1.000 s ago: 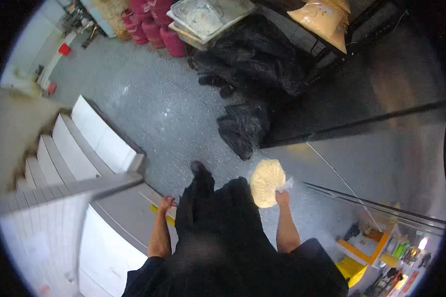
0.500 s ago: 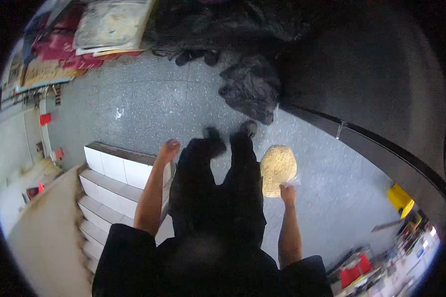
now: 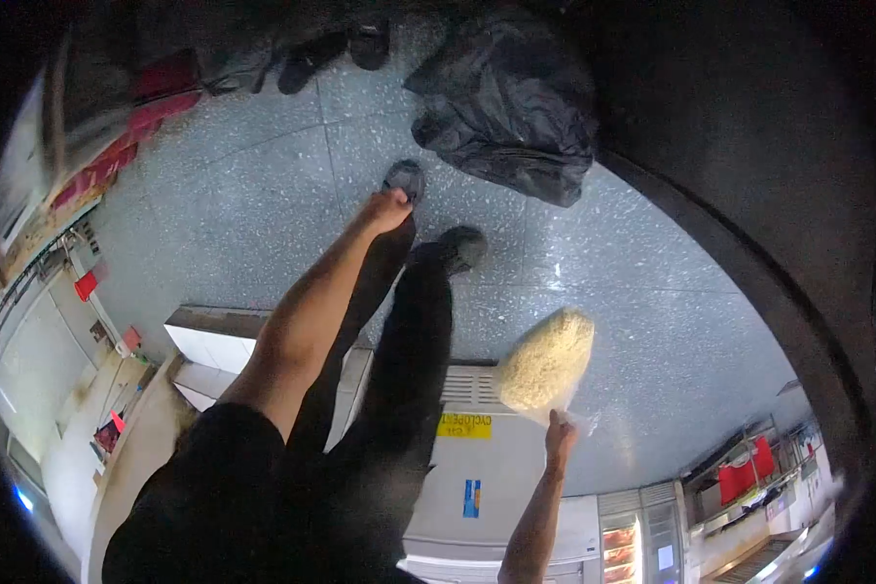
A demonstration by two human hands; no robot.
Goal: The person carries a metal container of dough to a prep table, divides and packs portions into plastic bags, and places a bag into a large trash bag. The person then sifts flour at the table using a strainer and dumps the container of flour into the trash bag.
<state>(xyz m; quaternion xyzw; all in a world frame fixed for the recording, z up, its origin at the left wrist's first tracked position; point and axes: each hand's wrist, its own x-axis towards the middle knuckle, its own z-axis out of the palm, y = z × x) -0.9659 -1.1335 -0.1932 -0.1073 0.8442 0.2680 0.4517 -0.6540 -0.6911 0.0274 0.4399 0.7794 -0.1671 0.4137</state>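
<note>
In my right hand (image 3: 560, 435) is the gathered neck of a clear plastic bag (image 3: 550, 362), filled with pale yellow, crumbly or shredded-looking contents that I cannot name. The bag hangs beside my right leg, above the floor. My left hand (image 3: 389, 208) swings out in front of my left leg, its fingers curled closed, and no object shows in it. Below it are my dark shoes (image 3: 463, 247) on the speckled floor.
A large black plastic bag (image 3: 516, 107) lies ahead on the speckled grey floor (image 3: 253, 204), against a dark panel (image 3: 740, 146). Dark footwear (image 3: 311, 63) sits at the far side. White-tiled steps (image 3: 209, 346) are left; a white appliance (image 3: 487, 477) with a yellow label stands behind me.
I have stepped forward, so the black bag looks nearer and larger. My left hand has swung forward. The held bag has tilted and the steps have dropped back.
</note>
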